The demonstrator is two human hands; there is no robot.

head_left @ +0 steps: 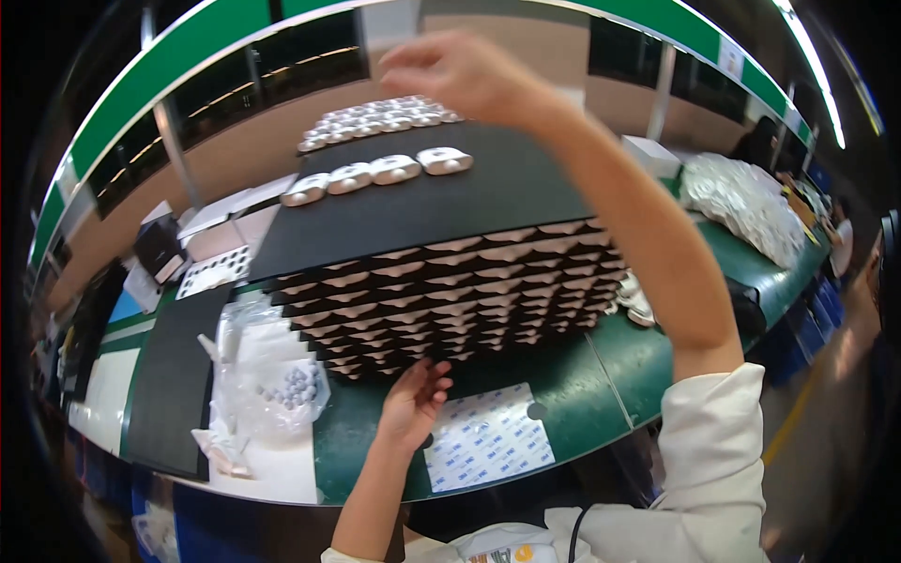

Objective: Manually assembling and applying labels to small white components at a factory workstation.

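Observation:
My right hand [460, 73] is raised over the far end of a tall stack of black layers [450, 300], above several white, glossy, rounded parts [371, 171] on the stack's black top [404, 211]. Its fingers are smeared by motion, so I cannot make out whether anything is in them. Low at the near side of the stack is my left hand [413, 405], fingers loosely curled and apart, with nothing visible in them. Just right of it lies a white sheet [490, 439] with blue print on the green table. Pale parts show between the stack's layers.
On the left are a clear plastic bag [282, 375] with small round grey pieces, a black board [178, 385] and a white panel with dark holes [214, 272]. A big bag of white parts [741, 206] and a white box [650, 157] stand at the right.

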